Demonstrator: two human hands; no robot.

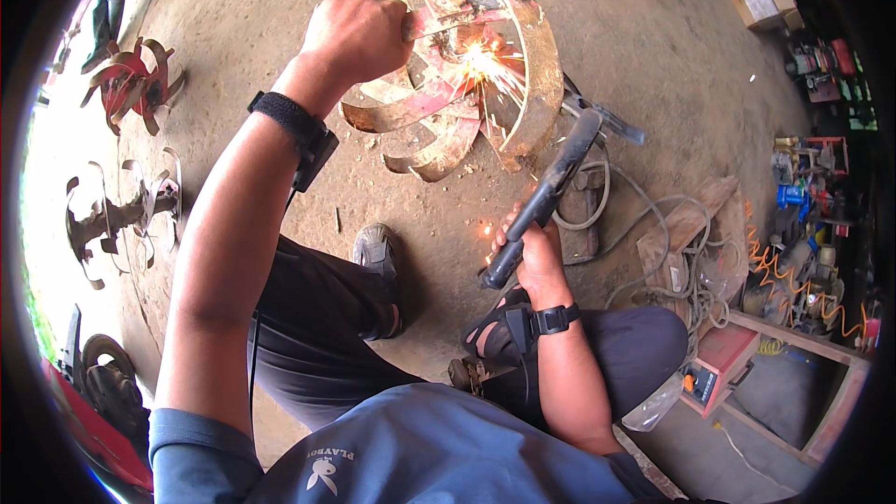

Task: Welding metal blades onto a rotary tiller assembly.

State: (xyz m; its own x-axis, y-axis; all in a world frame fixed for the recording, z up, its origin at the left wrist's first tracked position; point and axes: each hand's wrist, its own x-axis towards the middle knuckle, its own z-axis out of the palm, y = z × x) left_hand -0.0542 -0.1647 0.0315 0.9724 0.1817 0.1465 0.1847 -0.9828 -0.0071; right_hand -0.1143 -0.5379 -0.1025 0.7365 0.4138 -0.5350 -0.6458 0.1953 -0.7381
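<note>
My left hand (359, 33) is closed around a red, rusty arm of a tiller blade assembly (532, 70), which has curved blades and a hexagonal hub at its top. Bright sparks (481, 65) spray from among the blades, just below the hub. My right hand (532, 247) is wrapped around a long black tool (560, 177), seemingly a welding electrode holder, angled up toward the assembly. Its far end sits at the right side of the blades, and I cannot make out exactly what it touches.
Two other blade rotors (131, 84) (117, 215) lie at the left. Looped cables (658, 233) and a wooden board (719, 196) are at my right. A cardboard box (751, 0), assorted tools (807, 196) and a red welding machine (719, 364) line the right side. My feet rest on the concrete floor.
</note>
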